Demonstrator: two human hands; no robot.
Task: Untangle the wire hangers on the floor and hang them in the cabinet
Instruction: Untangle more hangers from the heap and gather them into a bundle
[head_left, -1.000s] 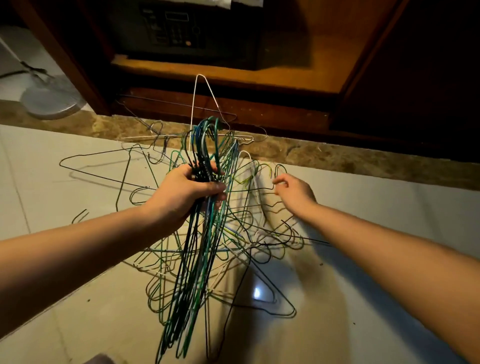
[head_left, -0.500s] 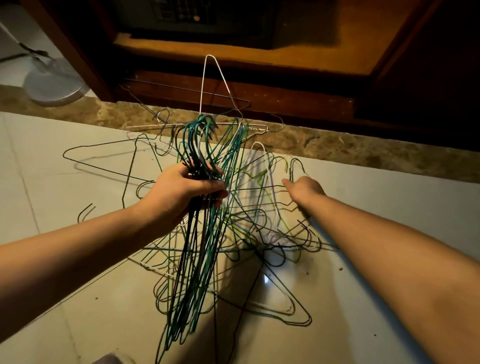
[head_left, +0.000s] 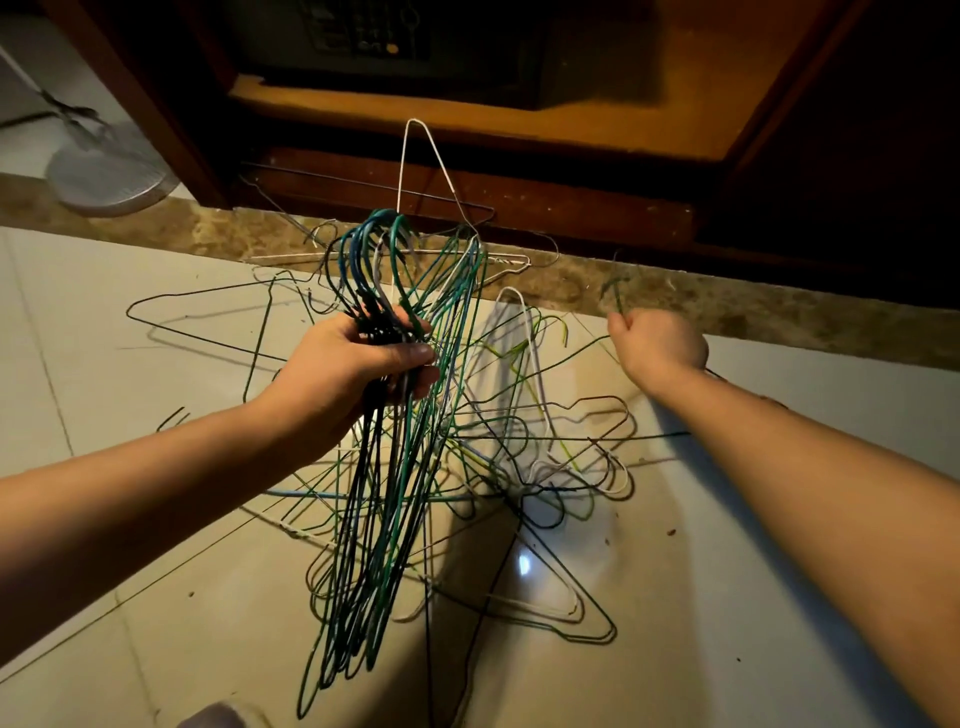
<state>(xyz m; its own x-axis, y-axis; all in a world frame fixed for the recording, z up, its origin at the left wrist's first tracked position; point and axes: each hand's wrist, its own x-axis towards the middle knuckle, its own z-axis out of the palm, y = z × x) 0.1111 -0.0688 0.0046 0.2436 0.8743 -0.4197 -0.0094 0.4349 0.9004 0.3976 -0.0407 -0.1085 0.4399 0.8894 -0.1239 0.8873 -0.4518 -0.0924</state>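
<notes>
Your left hand sits at the centre of the frame, its grip closed round the necks of a bundle of hangers. Their green, blue and white hooks fan up above your fist. The wire bodies dangle toward the lower middle of the frame.

Your right hand, right of centre, has its grip curled on a green hanger. The hook stands up just above your knuckles, and the rest of that wire is lost behind your hand.

Between and below your two hands the tangled pile lies on the pale tiled floor, with green, white, black and yellowish wires crossing one another. A black hanger lies flat at the left edge of the heap.

At top centre a white hanger stands upright against the base of the wooden cabinet. A dark safe with a keypad sits on the shelf above. A brown stone strip runs between the tiles and the cabinet. A round fan base rests in the upper left.
</notes>
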